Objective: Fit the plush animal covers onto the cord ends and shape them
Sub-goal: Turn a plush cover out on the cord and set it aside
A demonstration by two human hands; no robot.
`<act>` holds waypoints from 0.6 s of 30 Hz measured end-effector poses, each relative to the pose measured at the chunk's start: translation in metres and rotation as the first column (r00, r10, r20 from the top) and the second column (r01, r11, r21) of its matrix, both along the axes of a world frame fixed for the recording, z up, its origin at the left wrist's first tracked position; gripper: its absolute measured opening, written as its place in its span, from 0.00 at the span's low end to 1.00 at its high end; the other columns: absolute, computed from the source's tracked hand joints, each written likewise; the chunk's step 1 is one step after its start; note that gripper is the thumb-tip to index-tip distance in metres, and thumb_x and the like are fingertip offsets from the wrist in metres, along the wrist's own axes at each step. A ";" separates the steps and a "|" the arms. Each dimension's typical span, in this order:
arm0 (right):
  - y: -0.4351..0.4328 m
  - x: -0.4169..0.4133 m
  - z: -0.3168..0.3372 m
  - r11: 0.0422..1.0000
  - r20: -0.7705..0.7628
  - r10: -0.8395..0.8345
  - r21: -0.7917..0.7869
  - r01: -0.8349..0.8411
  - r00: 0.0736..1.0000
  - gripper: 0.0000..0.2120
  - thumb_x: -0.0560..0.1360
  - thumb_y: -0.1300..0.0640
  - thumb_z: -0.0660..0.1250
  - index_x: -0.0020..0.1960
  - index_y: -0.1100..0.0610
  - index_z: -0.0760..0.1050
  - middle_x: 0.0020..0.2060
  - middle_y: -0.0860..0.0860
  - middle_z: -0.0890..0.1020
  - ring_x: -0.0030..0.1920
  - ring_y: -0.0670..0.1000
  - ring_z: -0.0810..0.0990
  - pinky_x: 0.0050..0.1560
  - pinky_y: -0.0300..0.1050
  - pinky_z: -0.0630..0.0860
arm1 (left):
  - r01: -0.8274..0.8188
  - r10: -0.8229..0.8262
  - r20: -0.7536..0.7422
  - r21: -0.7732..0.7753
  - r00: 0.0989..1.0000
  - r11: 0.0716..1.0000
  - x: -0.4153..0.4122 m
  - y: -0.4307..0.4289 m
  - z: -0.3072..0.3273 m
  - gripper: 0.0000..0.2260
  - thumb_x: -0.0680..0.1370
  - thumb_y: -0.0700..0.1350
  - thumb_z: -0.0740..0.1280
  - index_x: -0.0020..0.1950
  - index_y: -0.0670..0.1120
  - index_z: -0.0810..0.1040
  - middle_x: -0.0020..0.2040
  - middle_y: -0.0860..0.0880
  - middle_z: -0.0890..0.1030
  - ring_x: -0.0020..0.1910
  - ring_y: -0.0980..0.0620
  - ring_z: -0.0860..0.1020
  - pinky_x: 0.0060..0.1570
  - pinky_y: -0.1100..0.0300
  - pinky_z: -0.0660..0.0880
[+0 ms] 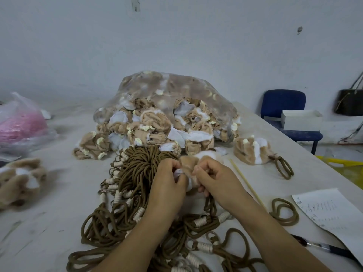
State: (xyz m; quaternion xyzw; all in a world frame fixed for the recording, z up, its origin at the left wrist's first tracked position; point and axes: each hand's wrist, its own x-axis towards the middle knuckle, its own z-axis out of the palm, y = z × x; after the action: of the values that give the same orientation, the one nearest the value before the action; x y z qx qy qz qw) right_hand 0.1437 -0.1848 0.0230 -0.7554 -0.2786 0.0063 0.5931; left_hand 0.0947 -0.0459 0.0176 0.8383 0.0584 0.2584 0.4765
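Nearest to the person, a big heap of brown cords (127,203) with white wrapped ends lies on the pale table (49,222), spreading from 6 to 9 o'clock of the hands. At 4 o'clock a pen (322,247) lies partly under a written sheet of paper (334,218). Above the heap both hands work at one tan and white plush cover (188,163). The left hand (167,181) has curled fingers and pinches the white edge of it. The right hand (214,177), close at its 3 o'clock, also has curled fingers and grips the tan fur. Whether a cord end is inside the cover, I cannot tell. A thin wooden stick (245,183) lies just beside the right hand. Farther, at 2 o'clock, a fitted plush animal (251,150) lies with its cord loop. At 12 o'clock stands a clear plastic bag (176,85) full of covers, some spilled in front. At 10 o'clock is a bag with pink content (21,124), and at 2 o'clock, beyond the table, a blue chair (282,103) carrying a white box (300,119).
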 end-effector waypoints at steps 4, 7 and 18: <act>-0.004 0.004 -0.003 0.998 -0.021 0.043 0.048 -0.042 0.999 0.07 0.69 0.41 0.66 0.43 0.43 0.77 0.33 0.45 0.82 0.33 0.44 0.81 0.33 0.36 0.76 | 0.013 -0.014 -0.007 -0.075 1.000 0.997 0.002 0.003 0.000 0.08 0.77 0.42 0.65 0.46 0.56 0.70 0.47 0.53 0.77 0.42 0.60 0.75 0.34 0.70 0.67; -0.007 0.007 -0.006 0.998 -0.015 0.001 -0.071 -0.002 1.000 0.14 0.66 0.35 0.66 0.49 0.39 0.74 0.39 0.43 0.83 0.38 0.44 0.82 0.39 0.43 0.80 | 0.041 -0.043 -0.017 -0.128 0.999 0.991 0.001 0.004 0.000 0.08 0.77 0.44 0.66 0.46 0.57 0.71 0.45 0.54 0.78 0.39 0.60 0.75 0.30 0.72 0.67; -0.009 0.007 -0.006 0.991 -0.202 -0.079 0.093 0.099 0.976 0.13 0.78 0.47 0.63 0.47 0.58 0.72 0.32 0.48 0.78 0.31 0.45 0.76 0.30 0.39 0.73 | 0.163 -0.165 0.210 0.027 0.964 0.986 -0.009 -0.013 0.008 0.16 0.74 0.47 0.74 0.55 0.58 0.71 0.57 0.58 0.70 0.56 0.68 0.72 0.50 0.74 0.71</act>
State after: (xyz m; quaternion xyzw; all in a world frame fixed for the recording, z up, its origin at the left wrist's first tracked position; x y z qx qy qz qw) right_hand 0.1505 -0.1943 0.0175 -0.7314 -0.1841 0.0404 0.6554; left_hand 0.0855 -0.0587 0.0252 0.8102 -0.0634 0.3064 0.4956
